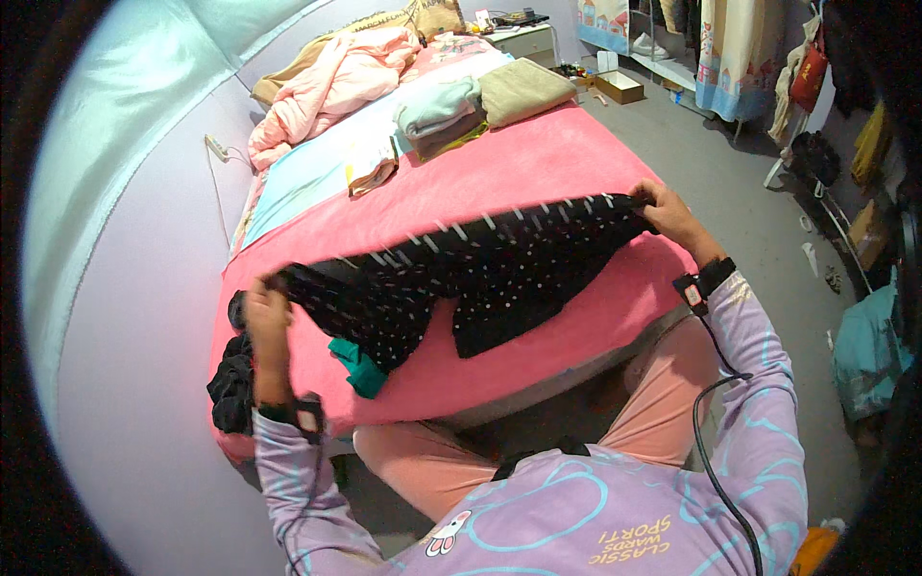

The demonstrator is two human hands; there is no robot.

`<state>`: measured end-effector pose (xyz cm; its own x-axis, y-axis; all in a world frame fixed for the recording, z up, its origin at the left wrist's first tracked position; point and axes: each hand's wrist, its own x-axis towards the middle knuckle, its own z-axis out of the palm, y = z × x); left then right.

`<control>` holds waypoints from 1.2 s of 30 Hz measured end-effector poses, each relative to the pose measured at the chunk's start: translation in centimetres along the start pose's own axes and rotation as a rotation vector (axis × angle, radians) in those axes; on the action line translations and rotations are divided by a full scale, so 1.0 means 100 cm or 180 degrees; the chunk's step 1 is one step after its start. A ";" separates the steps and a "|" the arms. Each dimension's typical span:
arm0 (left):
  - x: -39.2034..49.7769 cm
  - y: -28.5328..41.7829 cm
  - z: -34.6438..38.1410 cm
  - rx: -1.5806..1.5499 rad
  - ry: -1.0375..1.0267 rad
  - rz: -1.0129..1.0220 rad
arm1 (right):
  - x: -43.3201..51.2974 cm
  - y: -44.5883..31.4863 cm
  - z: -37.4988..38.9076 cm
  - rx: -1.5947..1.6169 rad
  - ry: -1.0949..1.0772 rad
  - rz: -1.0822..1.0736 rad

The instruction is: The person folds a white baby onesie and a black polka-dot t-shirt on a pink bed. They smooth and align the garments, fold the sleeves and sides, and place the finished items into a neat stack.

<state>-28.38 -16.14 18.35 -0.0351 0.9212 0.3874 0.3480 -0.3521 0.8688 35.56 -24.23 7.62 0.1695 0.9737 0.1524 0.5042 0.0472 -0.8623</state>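
Observation:
A black garment with small white dots (504,273) is stretched sideways above the bed's pink cover (576,158). My left hand (268,306) grips its left end, and my right hand (652,205) grips its right end at the far edge. Motion blurs the upper part of the cloth and my left hand. Two wide parts hang down with a gap between them. A green cloth (360,369) lies at the lower left of the garment, partly hidden under it. Crumpled black clothes (232,385) lie beside my left wrist, at the bed's left edge.
Further up the bed are a folded light blue cloth pile (438,108), a folded beige cloth (526,90), a white-and-yellow packet (371,167) and a rumpled pink quilt (338,79). An open box (619,86) stands on the floor. A cable runs along my right arm.

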 end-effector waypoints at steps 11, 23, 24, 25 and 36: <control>0.108 -0.055 -0.081 0.1070 0.0673 0.0141 | 0.036 -0.071 0.082 0.1933 -0.1550 0.0124; -0.038 -0.011 0.159 -0.0216 -0.1832 -0.0133 | 0.025 -0.030 0.151 0.1714 -0.1188 -0.0553; -0.037 0.006 0.174 -0.0032 -0.1976 0.0164 | 0.023 -0.045 0.151 0.1695 -0.1262 -0.0594; -0.035 0.021 0.186 0.0042 -0.2123 0.0536 | 0.021 -0.060 0.151 0.1649 -0.1296 -0.0555; -0.027 0.103 0.163 -0.0292 -0.2317 0.0132 | -0.012 -0.125 0.117 0.0872 -0.1328 -0.1418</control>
<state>-9.47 -19.61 21.25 0.6185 0.7722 0.1454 0.2546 -0.3720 0.8926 19.19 -23.41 12.55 -0.3748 0.8500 0.3702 0.2077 0.4661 -0.8600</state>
